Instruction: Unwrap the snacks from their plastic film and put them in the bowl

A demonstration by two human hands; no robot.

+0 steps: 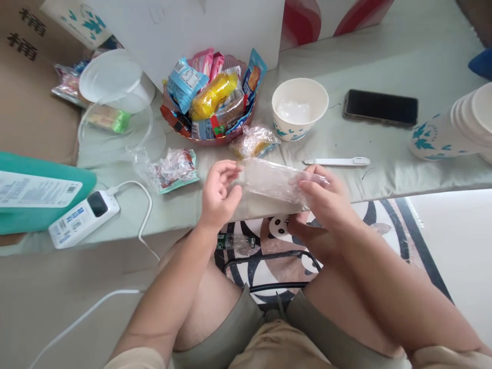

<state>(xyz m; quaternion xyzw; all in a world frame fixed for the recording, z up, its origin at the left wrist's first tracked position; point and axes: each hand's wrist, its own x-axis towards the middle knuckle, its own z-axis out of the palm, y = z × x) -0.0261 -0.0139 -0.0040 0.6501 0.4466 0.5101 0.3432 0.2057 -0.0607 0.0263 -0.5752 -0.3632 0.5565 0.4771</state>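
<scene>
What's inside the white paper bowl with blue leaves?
Inside the white paper bowl with blue leaves is some crumpled, see-through plastic. It hides part of the bottom, so I can't tell what's under it.

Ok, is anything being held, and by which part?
The right hand grips the clear plastic bag by its right end; the left hand is loosely open near the other end.

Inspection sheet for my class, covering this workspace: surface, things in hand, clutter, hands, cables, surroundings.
Surface: wrinkled pale green tablecloth.
Things in hand: crumpled clear plastic wrapper.
Clutter: pink translucent bowl heaped with wrapped snacks; black phone; slim white plastic-handled tool.
Hands: right hand grips the wrapper; left hand at its other end, contact unclear.
Cables: white cable from white block, hanging over front edge.
Surroundings: brown cardboard box left; clear plastic bottle below.
</scene>
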